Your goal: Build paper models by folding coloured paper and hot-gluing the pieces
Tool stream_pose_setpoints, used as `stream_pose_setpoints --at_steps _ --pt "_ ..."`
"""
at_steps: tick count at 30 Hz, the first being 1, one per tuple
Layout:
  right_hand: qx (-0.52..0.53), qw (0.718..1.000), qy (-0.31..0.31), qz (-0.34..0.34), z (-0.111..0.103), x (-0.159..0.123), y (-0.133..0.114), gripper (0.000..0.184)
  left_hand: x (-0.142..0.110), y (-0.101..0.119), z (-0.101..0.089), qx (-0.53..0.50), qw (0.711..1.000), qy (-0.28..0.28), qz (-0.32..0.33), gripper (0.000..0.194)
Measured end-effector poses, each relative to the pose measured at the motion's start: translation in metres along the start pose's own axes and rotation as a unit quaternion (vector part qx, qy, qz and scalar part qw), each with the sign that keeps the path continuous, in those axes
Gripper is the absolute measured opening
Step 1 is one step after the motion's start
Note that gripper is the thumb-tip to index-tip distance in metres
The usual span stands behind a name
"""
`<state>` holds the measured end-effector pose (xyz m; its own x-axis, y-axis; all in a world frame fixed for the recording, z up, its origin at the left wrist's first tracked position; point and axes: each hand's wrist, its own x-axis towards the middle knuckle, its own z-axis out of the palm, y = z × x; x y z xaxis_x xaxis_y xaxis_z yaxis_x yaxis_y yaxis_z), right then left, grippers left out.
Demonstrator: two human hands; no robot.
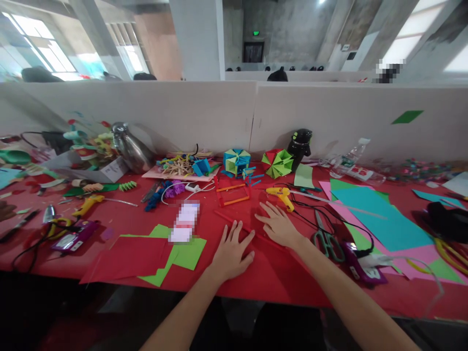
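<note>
My left hand point(232, 252) lies palm down with its fingers spread over the red tabletop. Close by on the right, my right hand point(278, 228) is also flat with fingers apart. A thin red strip or rolled paper stick point(227, 217) runs slantwise under the fingers of both hands; its colour nearly merges with the table. Just beyond lies a small frame of red and orange sticks point(234, 201). A yellow glue gun point(281, 193) rests past my right fingertips. Green-handled scissors point(328, 241) lie right of my right forearm.
Red and green paper sheets point(135, 256) and a phone point(185, 222) lie left. Folded-paper models point(237, 163) and a black bottle point(300, 146) stand along the partition point(183, 114). Blue, green and pink sheets point(380, 209) lie right, near a purple device point(360, 265) with cords.
</note>
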<state>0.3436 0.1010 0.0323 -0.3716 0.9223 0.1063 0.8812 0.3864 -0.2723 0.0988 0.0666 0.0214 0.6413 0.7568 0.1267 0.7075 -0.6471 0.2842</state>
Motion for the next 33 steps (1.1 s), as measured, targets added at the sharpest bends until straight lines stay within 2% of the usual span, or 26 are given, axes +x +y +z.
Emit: stream_pose_setpoints --at_steps 4,9,28,33 --pt "0.030 0.997 -0.041 -0.060 0.000 -0.001 -0.004 0.061 0.000 0.000 0.000 0.004 1.000 -0.008 -0.003 0.063" --pt "0.005 0.999 -0.034 -0.008 0.002 -0.001 0.000 0.056 0.000 0.000 0.001 0.001 1.000 -0.006 -0.002 0.064" --pt "0.043 0.998 -0.027 0.039 0.014 -0.006 -0.003 0.058 0.000 0.000 0.003 -0.020 1.000 -0.013 -0.012 0.065" --pt "0.066 0.997 -0.018 0.022 0.014 -0.004 -0.002 0.057 0.000 -0.001 0.004 -0.017 1.000 -0.020 -0.013 0.065"
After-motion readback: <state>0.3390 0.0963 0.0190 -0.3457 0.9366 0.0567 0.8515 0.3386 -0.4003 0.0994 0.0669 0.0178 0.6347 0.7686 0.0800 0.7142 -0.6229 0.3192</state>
